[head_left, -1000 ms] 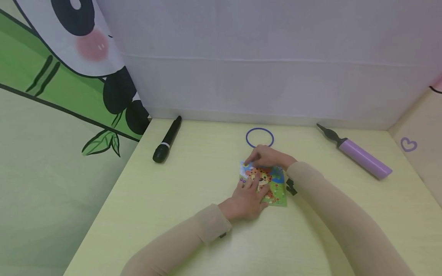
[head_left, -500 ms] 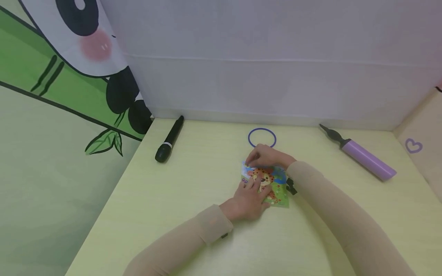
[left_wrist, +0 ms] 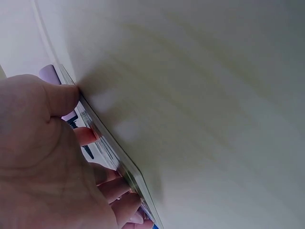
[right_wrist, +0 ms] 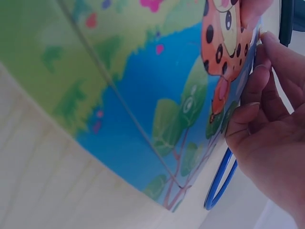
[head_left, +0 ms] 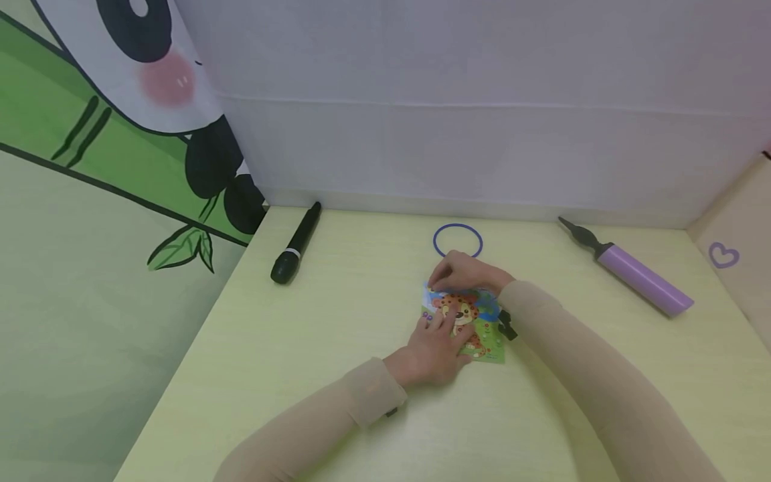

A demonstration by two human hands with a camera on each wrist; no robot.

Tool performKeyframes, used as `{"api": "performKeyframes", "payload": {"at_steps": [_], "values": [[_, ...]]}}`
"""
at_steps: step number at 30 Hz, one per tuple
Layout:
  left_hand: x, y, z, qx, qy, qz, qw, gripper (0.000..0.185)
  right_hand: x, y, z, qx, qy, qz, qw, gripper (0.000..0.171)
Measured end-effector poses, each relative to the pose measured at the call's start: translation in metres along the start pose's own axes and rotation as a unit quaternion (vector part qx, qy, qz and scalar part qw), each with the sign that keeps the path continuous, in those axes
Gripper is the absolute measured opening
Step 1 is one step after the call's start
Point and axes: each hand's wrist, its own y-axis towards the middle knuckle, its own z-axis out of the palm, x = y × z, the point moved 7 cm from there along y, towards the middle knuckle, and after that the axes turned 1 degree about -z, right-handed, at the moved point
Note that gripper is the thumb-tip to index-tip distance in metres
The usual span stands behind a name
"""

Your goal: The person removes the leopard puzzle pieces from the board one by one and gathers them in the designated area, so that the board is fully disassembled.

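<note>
A colourful picture card point(head_left: 484, 335) with a spotted cartoon cat lies on the pale yellow table point(head_left: 337, 321). My left hand point(head_left: 442, 323) rests flat on its near half, fingers straight, with the thumb at the card's edge point(left_wrist: 114, 157). My right hand point(head_left: 444, 284) is at the far edge, and its curled fingers point(right_wrist: 257, 109) pinch the card point(right_wrist: 143, 95) there. A thin blue ring point(head_left: 434, 241) lies just beyond the right hand; the right wrist view shows the blue ring point(right_wrist: 220, 183) behind the card.
A black microphone-shaped stick point(head_left: 295, 244) lies at the table's back left. A purple hand pump point(head_left: 638, 280) with a black nozzle lies at the back right. A grey wall closes the back, and a panda-print panel point(head_left: 120, 167) stands on the left.
Both hands stay on the card in nearly the same places. Only the head view has shifted slightly.
</note>
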Motion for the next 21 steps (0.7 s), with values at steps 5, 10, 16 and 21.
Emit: {"api": "performKeyframes", "payload": {"at_steps": [5,10,16,21], "values": [[0.0002,0.0009,0.0009,0.0,0.001,0.001,1.0,0.059,0.001,0.0013,0.0012,-0.002,-0.004,-0.015,1.0,0.011],[0.0008,0.0017,0.0023,-0.001,0.002,0.001,1.0,0.059,0.0005,0.0024,0.0019,-0.004,-0.002,-0.015,1.0,0.011],[0.0,0.0016,0.0017,-0.004,0.003,0.003,1.0,0.059,-0.0015,0.0022,0.001,-0.008,0.0,-0.013,1.0,0.011],[-0.0003,0.0015,0.0009,-0.006,0.0,0.003,1.0,0.059,-0.0055,0.0026,0.0003,-0.009,0.015,-0.02,1.0,0.01]]}}
